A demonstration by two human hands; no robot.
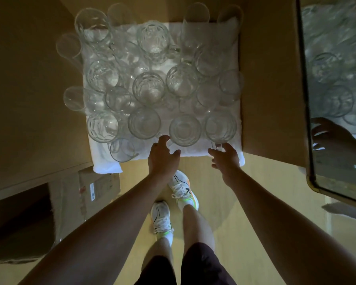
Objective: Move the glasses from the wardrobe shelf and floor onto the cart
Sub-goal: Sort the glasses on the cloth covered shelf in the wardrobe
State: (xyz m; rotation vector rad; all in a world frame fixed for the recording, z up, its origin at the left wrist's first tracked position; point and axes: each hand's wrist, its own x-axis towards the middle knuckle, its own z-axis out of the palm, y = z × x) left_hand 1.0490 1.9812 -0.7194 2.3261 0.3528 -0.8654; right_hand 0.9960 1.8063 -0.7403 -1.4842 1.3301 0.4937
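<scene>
- The left hand (162, 156) is seen at the centre of the frame, its fingers loosely curled and spread, the fingertips reaching the near rim of a glass mug (185, 130); whether anything is actually gripped cannot be told.
- The right hand (224, 159) is seen just right of centre, its fingers curled at the handle of another glass mug (220, 126); a firm grip cannot be confirmed.
- Both mugs stand upright in the nearest row of a crowd of glasses (148, 87), packed close together, many touching.
- The glasses are carried on a white cloth (107, 167) spread over the wardrobe shelf (271, 79), filling the upper middle of the frame.
- One plain glass (122, 150) stands at the lower left edge of the cloth.
- A mirror (337, 89) at the right edge reflects the glasses and a hand.
- Cardboard boxes (90, 194) are seen at lower left, white sneakers (182, 188) on the pale floor (245, 243) below.
</scene>
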